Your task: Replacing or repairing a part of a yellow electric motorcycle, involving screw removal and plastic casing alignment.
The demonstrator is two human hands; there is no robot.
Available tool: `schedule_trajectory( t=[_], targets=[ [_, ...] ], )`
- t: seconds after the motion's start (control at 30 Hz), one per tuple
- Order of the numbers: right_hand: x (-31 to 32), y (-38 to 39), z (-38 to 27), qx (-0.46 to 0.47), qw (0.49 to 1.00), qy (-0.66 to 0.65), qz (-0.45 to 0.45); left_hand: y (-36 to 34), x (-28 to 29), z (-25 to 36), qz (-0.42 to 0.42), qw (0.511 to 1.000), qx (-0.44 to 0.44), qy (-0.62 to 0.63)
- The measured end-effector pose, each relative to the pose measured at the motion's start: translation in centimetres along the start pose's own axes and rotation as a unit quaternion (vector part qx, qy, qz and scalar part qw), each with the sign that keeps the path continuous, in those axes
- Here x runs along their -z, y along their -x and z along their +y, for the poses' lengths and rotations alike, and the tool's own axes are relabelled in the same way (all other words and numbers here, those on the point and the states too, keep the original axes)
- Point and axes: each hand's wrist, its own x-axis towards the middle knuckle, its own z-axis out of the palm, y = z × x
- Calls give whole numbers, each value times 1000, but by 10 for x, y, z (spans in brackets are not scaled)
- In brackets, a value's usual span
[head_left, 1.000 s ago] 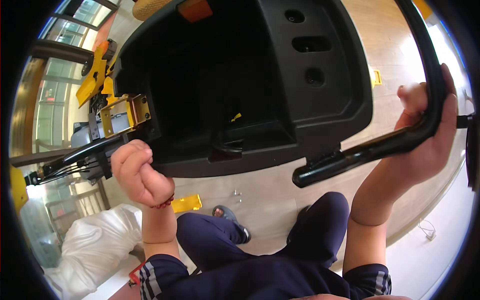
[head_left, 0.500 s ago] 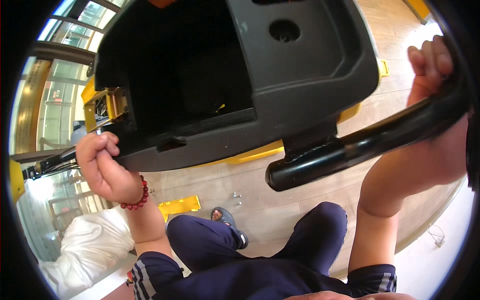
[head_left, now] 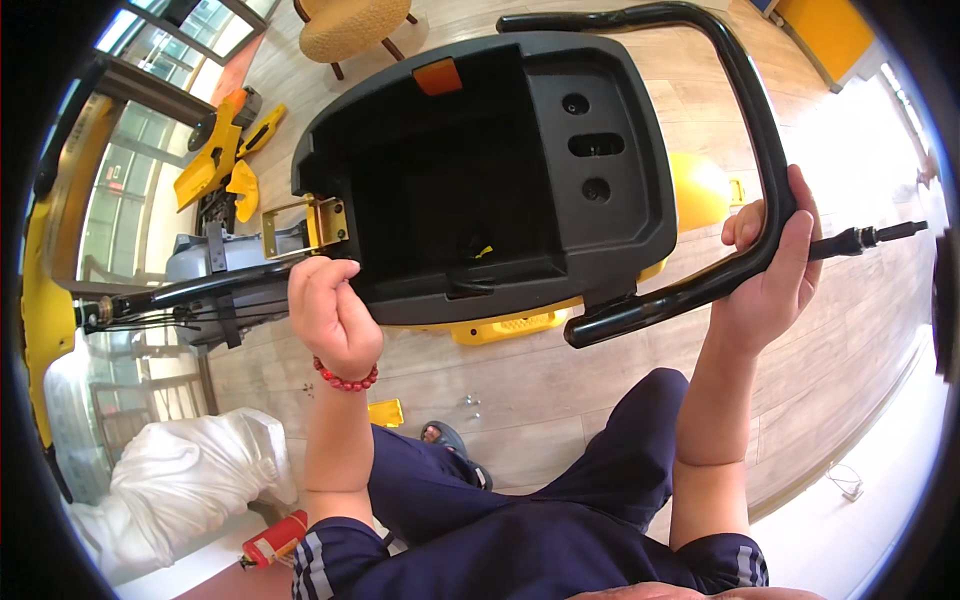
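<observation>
A black moulded tub (head_left: 450,150) with a deep compartment, an orange patch and a side panel with recesses sits over yellow body parts (head_left: 505,328). My left hand (head_left: 335,315), with a red bead bracelet, is closed on the tub's near-left edge, beside a brass-coloured bracket (head_left: 325,225) and a long black tube (head_left: 190,290) with cables. My right hand (head_left: 775,275) grips a bent black tubular bar (head_left: 745,85) that runs around the tub's right side. A black rod with a narrow tip (head_left: 880,235) sticks out rightward behind that hand.
Yellow loose parts (head_left: 205,175) lie at upper left, near a glazed door. A stool (head_left: 350,30) stands at the top, a yellow cabinet (head_left: 820,35) at upper right. White fabric (head_left: 190,480), a red fire extinguisher (head_left: 270,540), a yellow piece (head_left: 385,413) and small hardware are near my legs.
The tub and bar loomed larger half a second ago and now appear smaller, with the whole bar in view. My right hand has come inward from the rim, still holding it.
</observation>
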Motion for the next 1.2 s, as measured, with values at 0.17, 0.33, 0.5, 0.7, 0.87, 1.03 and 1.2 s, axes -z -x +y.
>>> schedule_trajectory(
  t=[0.17, 0.33, 0.5, 0.7, 0.87, 1.03, 1.2],
  targets=[
    [-3, -1, 0, -11, 1000, 19, 16, -2, -2, -4, 5, 1000, -8, 9],
    [-2, -6, -11, -2, 999, 6, 41, -13, -9, 2, 11, 1000, -10, 23],
    [-13, 7, -13, -63, 986, 151, 38, 1, 5, -12, -11, 1000, 0, 12],
    [-4, -29, -85, -17, 831, 534, -155, -6, 11, -8, -23, 999, 3, 39],
    [-19, -79, -136, -202, 809, 445, -326, -4, 11, -1, -37, 998, -4, 44],
    [-49, -90, -117, -237, 833, 262, -425, -3, 12, -8, -39, 999, 8, 9],
    [-65, -104, -111, 28, 806, 420, -417, -25, 13, 2, -83, 993, 38, 71]
  ],
)
